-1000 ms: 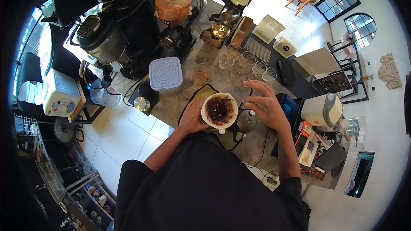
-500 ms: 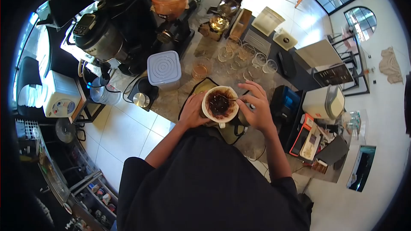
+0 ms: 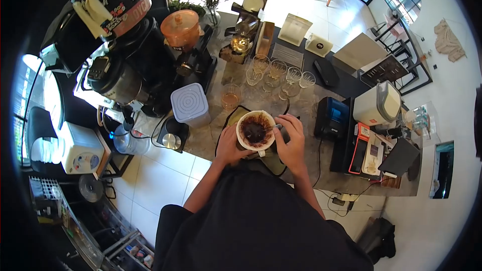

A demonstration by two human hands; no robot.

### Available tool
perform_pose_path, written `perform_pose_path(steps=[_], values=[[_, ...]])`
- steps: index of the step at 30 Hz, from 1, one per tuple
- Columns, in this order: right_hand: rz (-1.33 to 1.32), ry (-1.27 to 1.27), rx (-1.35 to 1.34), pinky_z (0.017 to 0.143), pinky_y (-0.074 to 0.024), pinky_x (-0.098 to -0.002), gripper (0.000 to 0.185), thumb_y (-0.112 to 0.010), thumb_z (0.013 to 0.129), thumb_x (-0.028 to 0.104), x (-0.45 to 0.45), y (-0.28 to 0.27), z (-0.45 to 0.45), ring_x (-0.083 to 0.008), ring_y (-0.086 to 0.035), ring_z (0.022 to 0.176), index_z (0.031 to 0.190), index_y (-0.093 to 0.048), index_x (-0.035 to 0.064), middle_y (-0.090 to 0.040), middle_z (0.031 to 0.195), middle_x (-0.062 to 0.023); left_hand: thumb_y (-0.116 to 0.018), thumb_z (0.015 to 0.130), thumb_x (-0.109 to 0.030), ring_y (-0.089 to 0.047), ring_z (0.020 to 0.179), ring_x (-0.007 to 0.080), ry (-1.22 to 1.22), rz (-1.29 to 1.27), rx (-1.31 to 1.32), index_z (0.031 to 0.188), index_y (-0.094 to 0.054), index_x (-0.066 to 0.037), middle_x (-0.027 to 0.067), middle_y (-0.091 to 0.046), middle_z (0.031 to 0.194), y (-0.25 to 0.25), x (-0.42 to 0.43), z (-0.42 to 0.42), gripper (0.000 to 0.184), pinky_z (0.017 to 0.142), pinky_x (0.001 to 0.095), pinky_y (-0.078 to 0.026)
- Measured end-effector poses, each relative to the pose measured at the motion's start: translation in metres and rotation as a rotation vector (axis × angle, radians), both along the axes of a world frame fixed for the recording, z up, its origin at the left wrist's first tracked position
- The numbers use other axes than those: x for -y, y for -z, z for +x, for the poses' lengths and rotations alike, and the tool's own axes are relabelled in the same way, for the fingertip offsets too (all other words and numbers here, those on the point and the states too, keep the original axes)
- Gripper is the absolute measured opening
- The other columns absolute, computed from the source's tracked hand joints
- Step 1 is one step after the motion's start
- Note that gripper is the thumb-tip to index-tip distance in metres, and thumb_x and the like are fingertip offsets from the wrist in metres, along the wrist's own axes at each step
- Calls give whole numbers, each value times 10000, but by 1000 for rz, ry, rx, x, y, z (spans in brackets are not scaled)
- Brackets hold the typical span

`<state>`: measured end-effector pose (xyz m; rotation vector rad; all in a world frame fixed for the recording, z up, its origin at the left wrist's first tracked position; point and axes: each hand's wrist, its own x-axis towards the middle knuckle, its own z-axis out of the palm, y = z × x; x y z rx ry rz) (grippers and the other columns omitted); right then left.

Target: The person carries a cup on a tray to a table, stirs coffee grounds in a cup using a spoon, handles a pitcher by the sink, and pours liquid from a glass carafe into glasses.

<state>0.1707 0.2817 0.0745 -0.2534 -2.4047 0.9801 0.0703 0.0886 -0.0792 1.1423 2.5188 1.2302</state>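
Note:
A white cup (image 3: pixel 242 144) with a small handle toward my body sits in the middle of the counter; dark brown, wet-looking coffee fills it and stains its inner wall. My left hand (image 3: pixel 230 145) is wrapped around the cup's left side. At the right rim, my right hand (image 3: pixel 292 138) has its thumb and fingers pinched on a thin spoon (image 3: pixel 277 126), of which only a small grey part shows. Beneath the cup lies an olive cloth (image 3: pixel 273 164) with dark edging, partly covered by my hands. A glass of light brown liquid (image 3: pixel 231 96) stands beyond my left hand.
Several clear glasses (image 3: pixel 277 72) cluster farther back. A lidded plastic container (image 3: pixel 190 101) and small scale (image 3: pixel 171 141) stand left, near a grinder with an orange hopper (image 3: pixel 181 27). On the right are a black printer (image 3: pixel 331 119) and a white bin-like box (image 3: pixel 377 103).
My right hand has drawn in from above the cup to its right rim, its fingers closer together. The spoon no longer reaches visibly across the opening. The camera view has shifted.

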Motion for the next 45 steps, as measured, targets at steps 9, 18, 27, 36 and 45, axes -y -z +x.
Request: perform_pose_path(steps=[9,18,27,36,45], values=[[-279,144,-272,850,-478,-319,135,-538,847,-133,-6,24,18,-230,-622,919,886,-575,-9,-632,984,-123,-999,473,-359,-472,1412,354,142,20,108,1462,-530,-67,131,-540,1493,-3,1,-16,1132,1221,473,-328],[-644,142,-257,531,-325,-222,190,-392,676,-159,-8,55,42,-84,-433,574,647,-433,25,-445,643,-10,-1005,504,-317,-445,1435,373,65,32,121,1453,-541,-62,150,-535,1501,-13,7,-1,1087,1233,482,-314],[-511,94,-53,804,-508,-265,431,-652,963,14,9,42,32,-157,-635,1015,1388,-584,29,-634,1160,-80,-872,738,-492,-382,1477,425,80,82,48,1489,-511,-44,215,-488,1532,12,13,3,946,1236,511,-290],[-629,-52,-29,1126,-437,-408,715,-681,1000,126,30,56,10,-292,-563,1340,1605,-320,4,-527,1493,-233,-595,945,-671,-419,1456,425,76,208,59,1480,-498,-13,216,-534,1495,30,16,0,854,1250,548,-228],[-747,-255,2,1228,-282,-396,706,-493,1103,297,32,101,39,-294,-384,1497,1644,-187,-38,-371,1628,-220,-679,997,-131,-678,1118,240,-352,508,261,1209,-711,17,146,-729,1211,-61,10,1,260,1004,380,-495]])
